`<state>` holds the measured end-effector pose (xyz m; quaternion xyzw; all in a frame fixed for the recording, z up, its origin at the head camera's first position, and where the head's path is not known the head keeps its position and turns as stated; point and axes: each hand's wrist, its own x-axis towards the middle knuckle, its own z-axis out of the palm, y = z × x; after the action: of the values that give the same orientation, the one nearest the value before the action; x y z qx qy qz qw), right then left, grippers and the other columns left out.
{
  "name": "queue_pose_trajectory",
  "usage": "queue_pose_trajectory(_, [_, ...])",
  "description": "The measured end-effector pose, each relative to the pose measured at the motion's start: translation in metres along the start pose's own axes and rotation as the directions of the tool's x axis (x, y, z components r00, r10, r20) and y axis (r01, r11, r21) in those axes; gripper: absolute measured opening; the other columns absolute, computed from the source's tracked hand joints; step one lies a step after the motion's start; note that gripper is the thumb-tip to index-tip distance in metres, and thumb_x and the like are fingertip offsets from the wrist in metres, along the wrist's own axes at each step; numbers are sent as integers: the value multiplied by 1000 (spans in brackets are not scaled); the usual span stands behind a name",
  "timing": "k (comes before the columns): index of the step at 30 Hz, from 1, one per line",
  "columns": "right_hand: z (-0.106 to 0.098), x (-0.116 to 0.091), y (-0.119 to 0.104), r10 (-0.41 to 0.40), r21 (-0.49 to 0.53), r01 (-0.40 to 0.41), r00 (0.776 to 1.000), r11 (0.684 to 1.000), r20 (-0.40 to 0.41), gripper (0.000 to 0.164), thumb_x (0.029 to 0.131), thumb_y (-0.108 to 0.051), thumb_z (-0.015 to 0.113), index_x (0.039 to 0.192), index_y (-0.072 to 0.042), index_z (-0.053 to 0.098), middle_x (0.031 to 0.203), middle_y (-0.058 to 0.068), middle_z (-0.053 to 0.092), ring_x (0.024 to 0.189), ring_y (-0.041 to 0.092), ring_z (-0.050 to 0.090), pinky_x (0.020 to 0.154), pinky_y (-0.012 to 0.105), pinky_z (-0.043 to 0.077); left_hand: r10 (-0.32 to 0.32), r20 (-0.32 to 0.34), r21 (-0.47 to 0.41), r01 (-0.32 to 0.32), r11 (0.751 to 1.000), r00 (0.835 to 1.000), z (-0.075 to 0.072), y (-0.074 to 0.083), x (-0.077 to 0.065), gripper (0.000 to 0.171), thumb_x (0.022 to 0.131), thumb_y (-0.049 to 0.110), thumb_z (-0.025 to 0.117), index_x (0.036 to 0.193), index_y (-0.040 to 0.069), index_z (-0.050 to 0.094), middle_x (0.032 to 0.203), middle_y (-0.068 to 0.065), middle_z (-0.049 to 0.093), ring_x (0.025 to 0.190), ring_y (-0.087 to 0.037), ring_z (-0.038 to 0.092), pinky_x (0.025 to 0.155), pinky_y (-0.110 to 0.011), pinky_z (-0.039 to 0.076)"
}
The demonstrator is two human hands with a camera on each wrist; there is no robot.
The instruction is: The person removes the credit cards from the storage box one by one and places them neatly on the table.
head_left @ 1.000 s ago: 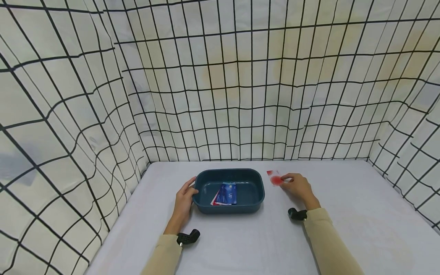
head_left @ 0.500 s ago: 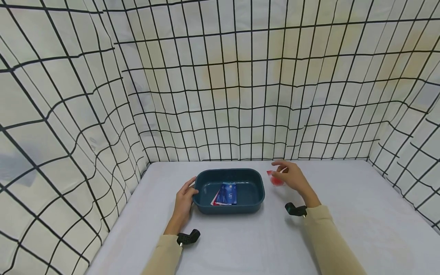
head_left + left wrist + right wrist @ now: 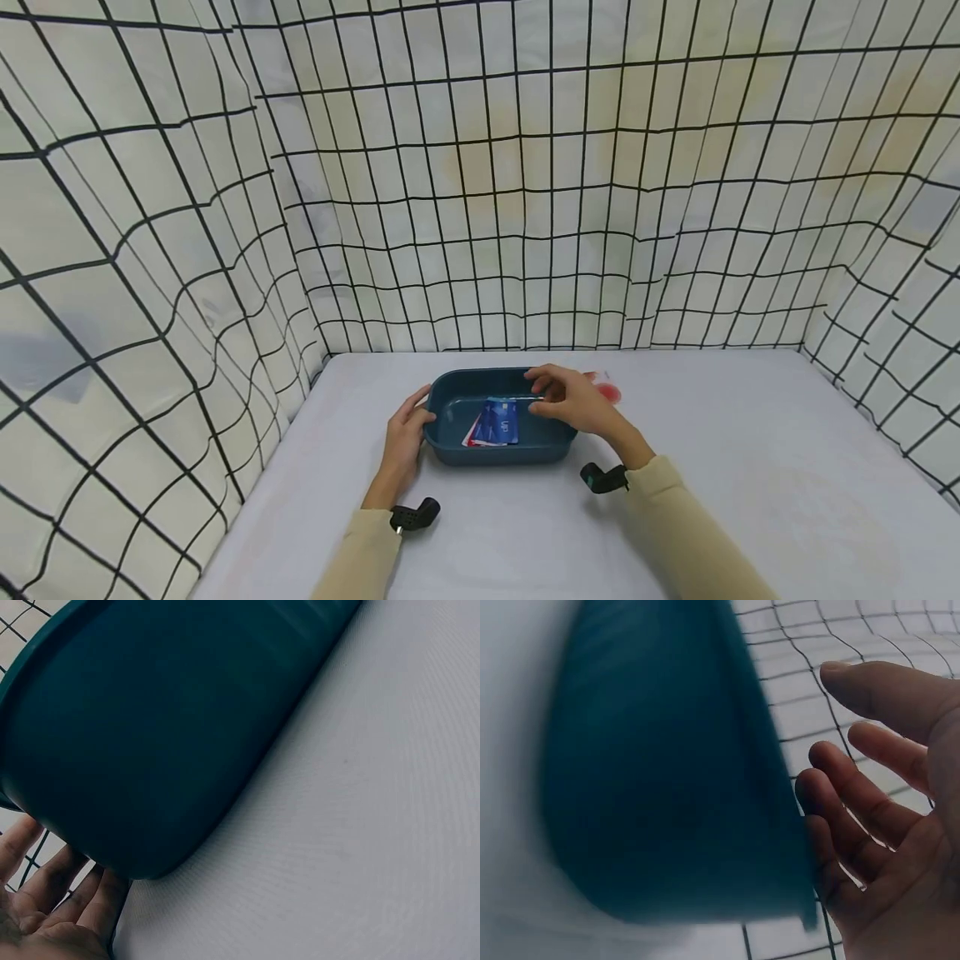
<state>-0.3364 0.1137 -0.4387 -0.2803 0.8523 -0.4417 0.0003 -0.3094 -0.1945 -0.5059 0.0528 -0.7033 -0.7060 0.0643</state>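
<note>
A dark teal plastic tub [image 3: 487, 457] stands on the white table. Inside it lie overlapping cards, with a blue card [image 3: 498, 422] marked "VIP" on top and a red-and-white edge showing beneath. My left hand [image 3: 403, 437] holds the tub's left end, thumb at the rim; its fingers [image 3: 52, 879] lie against the outer wall in the left wrist view. Over the tub's right end hovers my right hand [image 3: 581, 404], fingers loosely bent and thumb apart. Nothing shows between them in the right wrist view. A clear card with red patches [image 3: 608, 392] lies right of the tub, partly hidden by this hand.
Black netting [image 3: 551, 208] over white sheeting rises behind the table and along both sides. Each wrist carries a small black camera, left camera [image 3: 416, 515] and right camera [image 3: 602, 478]. White tabletop [image 3: 735, 467] stretches to the right.
My right hand has lifted off the red-patched card and moved left over the tub. That card stays on the table. The left hand keeps its place at the tub.
</note>
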Motion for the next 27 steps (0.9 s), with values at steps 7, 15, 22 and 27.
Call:
queue_pose_trajectory(7, [24,6,-4,75,-93,-68,994,993,77,61,86,-15,81,142,-11,57,123,16,64,82,14,60,75,26,55,5,4,-4,-5,1000,1000,2,-1,0,55,96,9,50,151,18,51,155,-17,49,139,-32,49,116,-51,38])
queue_pose_trajectory(15, [38,22,-5,167,-165,-147,979,975,119,71,80,-18,87,144,-17,55,124,14,61,82,17,62,76,32,56,1,2,-12,-1,1000,1000,-1,0,0,55,96,8,51,150,17,52,156,-17,49,141,-33,48,116,-52,37])
queue_pose_trajectory(22, [50,30,-2,291,-206,-264,950,942,114,79,75,-25,91,144,-18,55,128,16,56,114,29,59,103,52,50,2,12,-10,-2,1000,1000,-1,-1,1,56,95,8,51,151,17,51,155,-18,49,140,-33,49,115,-50,37])
queue_pose_trajectory(27, [54,33,-1,330,-238,-296,936,925,119,83,71,-24,94,144,-17,55,131,18,54,118,32,59,106,53,48,7,-4,5,-7,1000,1000,0,-1,2,55,95,9,51,150,17,51,153,-18,51,137,-33,50,114,-51,39])
